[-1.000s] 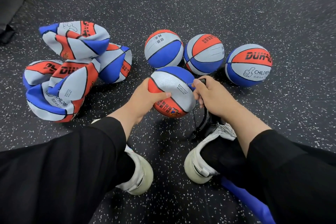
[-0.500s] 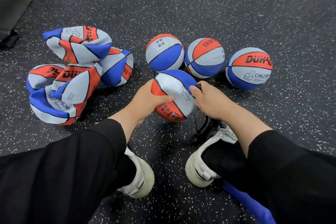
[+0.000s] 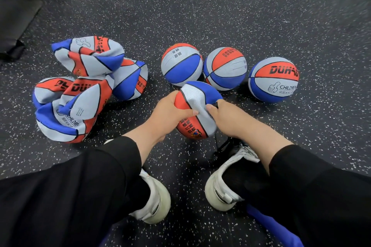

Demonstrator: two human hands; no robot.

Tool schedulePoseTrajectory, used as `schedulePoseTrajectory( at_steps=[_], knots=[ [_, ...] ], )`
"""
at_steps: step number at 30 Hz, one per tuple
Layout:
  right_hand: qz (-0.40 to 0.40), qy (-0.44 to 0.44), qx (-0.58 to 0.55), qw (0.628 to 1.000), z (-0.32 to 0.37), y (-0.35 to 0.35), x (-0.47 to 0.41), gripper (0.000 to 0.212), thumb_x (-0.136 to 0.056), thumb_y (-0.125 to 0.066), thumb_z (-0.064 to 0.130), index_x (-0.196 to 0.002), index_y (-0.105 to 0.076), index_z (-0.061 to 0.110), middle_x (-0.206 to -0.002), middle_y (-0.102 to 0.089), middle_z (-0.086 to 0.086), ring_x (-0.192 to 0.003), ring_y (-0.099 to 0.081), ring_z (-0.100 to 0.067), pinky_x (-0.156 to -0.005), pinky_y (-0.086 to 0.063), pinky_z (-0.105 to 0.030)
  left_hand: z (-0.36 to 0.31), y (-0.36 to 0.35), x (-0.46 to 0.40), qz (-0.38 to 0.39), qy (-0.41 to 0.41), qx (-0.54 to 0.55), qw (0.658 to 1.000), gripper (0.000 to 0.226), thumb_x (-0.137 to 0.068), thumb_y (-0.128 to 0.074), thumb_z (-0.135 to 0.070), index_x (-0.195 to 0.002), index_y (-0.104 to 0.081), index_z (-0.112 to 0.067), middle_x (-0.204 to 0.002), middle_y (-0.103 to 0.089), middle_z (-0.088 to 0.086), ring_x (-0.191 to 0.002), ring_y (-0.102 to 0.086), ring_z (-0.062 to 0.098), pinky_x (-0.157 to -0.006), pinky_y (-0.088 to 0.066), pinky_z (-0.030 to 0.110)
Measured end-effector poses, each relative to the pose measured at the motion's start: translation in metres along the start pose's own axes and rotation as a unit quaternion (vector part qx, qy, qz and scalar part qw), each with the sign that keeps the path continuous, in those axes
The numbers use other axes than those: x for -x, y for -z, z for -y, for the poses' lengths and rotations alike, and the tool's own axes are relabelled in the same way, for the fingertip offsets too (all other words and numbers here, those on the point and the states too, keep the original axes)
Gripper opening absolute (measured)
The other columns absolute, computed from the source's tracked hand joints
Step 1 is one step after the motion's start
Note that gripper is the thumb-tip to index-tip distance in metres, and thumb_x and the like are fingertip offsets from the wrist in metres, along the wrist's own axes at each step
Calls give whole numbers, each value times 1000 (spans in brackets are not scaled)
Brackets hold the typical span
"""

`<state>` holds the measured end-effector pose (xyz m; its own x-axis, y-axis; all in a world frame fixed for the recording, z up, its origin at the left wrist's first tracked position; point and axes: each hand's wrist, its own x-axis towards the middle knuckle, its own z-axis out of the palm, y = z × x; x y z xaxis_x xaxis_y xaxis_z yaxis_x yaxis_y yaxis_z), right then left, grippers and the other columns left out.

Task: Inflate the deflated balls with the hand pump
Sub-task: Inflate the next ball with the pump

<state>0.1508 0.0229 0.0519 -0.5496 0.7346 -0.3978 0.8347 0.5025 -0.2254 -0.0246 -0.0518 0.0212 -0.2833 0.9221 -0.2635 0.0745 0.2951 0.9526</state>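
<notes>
A red, blue and grey ball (image 3: pixel 195 113) sits just above the floor between my hands. My left hand (image 3: pixel 169 113) grips its left side, thumb across the top. My right hand (image 3: pixel 228 118) presses against its right side and pinches a small black pump fitting (image 3: pixel 216 104) at the ball's surface. A thin black hose (image 3: pixel 217 143) runs down from there toward my right shoe. The pump body is mostly hidden under my right arm and leg. Three round inflated balls (image 3: pixel 181 64) (image 3: pixel 224 68) (image 3: pixel 274 79) lie beyond. Several crumpled flat balls (image 3: pixel 80 90) are heaped at the left.
The floor (image 3: pixel 220 16) is black rubber with white speckles. My two white shoes (image 3: pixel 154 200) (image 3: pixel 224 188) stand near the bottom centre. A blue object (image 3: pixel 275 230) lies under my right leg. A dark mat (image 3: pixel 18 12) occupies the upper left corner.
The held ball has turned in my hands, showing more grey panel on top. My right thumb now lies over the ball beside the fitting. The camera has dipped slightly.
</notes>
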Motion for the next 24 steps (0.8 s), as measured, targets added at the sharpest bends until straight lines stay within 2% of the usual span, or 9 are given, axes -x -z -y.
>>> schedulePoseTrajectory(
  at_steps=[2,5,8,10,11,14,16,19,24],
  knots=[
    [9,-13,14,1000,2,0,0,37,-104,-37,13,-141,-37,11,-99,-30,-8,-82,-42,-28,-69,-35,-33,-1,-4,2,0,-2,-9,1000,49,-75,-88,-9,-115,-67,-27,-101,-77,-4,-95,-74,17,-89,-61,46],
    [36,2,50,998,2,0,-1,30,-103,-38,10,-133,-40,9,-97,-33,-9,-83,-46,-29,-69,-37,-34,-1,-5,2,4,-1,-21,1000,50,-74,-89,-11,-116,-67,-28,-103,-76,-3,-96,-74,18,-89,-61,46],
    [36,11,-8,999,-3,-4,2,15,-99,-43,5,-108,-36,14,-93,-38,-10,-89,-53,-35,-72,-40,-38,-4,2,-1,19,6,-46,999,52,-75,-90,-14,-118,-65,-28,-105,-76,-5,-97,-73,15,-91,-60,42],
    [11,0,-67,998,-9,-6,4,9,-102,-40,11,-102,-32,15,-98,-42,-13,-89,-52,-34,-74,-39,-37,-5,6,-3,23,7,-66,998,53,-76,-90,-18,-120,-63,-28,-108,-75,-7,-97,-72,12,-92,-60,38],
    [-14,2,-104,994,-13,-5,5,7,-104,-38,18,-102,-36,12,-99,-47,-12,-89,-54,-34,-74,-40,-37,-6,7,-4,17,8,-64,998,52,-76,-89,-18,-120,-63,-29,-108,-74,-7,-98,-72,11,-92,-60,38],
    [-98,-50,-256,960,-21,-2,3,28,-104,-41,43,-106,-51,18,-90,-64,-2,-87,-59,-25,-72,-38,-35,-6,8,-8,0,11,-57,998,51,-77,-89,-21,-120,-63,-31,-109,-74,-7,-99,-72,13,-91,-60,40],
    [-150,-42,-259,953,-21,0,4,27,-101,-47,48,-103,-57,22,-88,-64,3,-84,-57,-20,-72,-36,-33,-6,9,-10,-11,9,-54,998,51,-77,-89,-23,-121,-63,-29,-109,-75,-6,-99,-72,14,-90,-61,42],
    [-213,-32,-254,943,-18,-2,7,29,-100,-53,46,-98,-63,19,-85,-65,1,-81,-57,-20,-69,-38,-34,-7,12,-11,-16,10,-40,999,46,-79,-88,-23,-118,-64,-30,-107,-75,-6,-97,-73,13,-87,-62,42],
    [-227,-33,-244,942,-16,-2,6,32,-102,-51,41,-100,-68,14,-83,-67,-4,-83,-59,-25,-69,-40,-35,-13,9,-10,-18,5,-27,999,42,-80,-86,-20,-115,-66,-29,-105,-76,-6,-95,-74,13,-86,-62,42]
  ],
)
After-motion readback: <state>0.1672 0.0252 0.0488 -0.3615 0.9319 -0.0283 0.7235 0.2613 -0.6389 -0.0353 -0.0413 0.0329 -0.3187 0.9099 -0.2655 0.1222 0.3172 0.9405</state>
